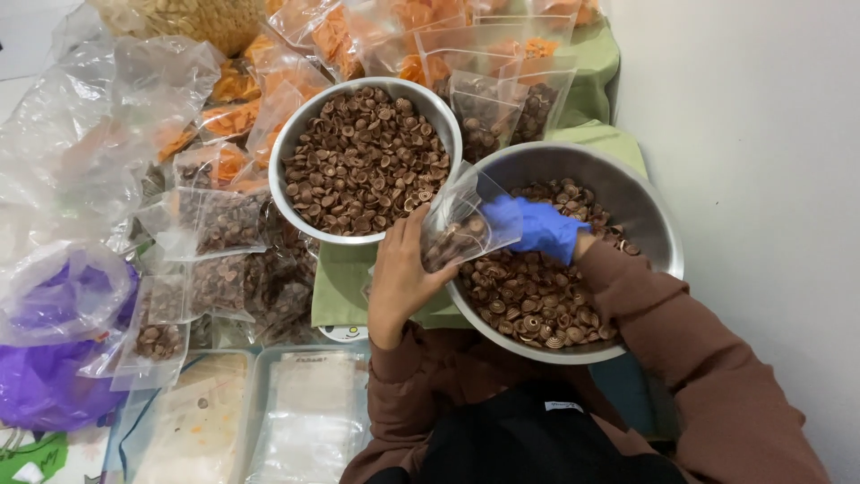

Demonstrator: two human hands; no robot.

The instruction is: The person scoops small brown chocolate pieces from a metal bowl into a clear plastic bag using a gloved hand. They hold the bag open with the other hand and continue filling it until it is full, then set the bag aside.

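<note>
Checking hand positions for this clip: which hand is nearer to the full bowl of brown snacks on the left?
Left. The bare left hand sits just below the full bowl rim, holding a clear bag; the gloved right hand is over the other bowl.

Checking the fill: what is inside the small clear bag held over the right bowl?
The clear bag holds a few brown shell-shaped snacks at its bottom. The left hand covers its lower edge, so the full amount is hidden.
</note>
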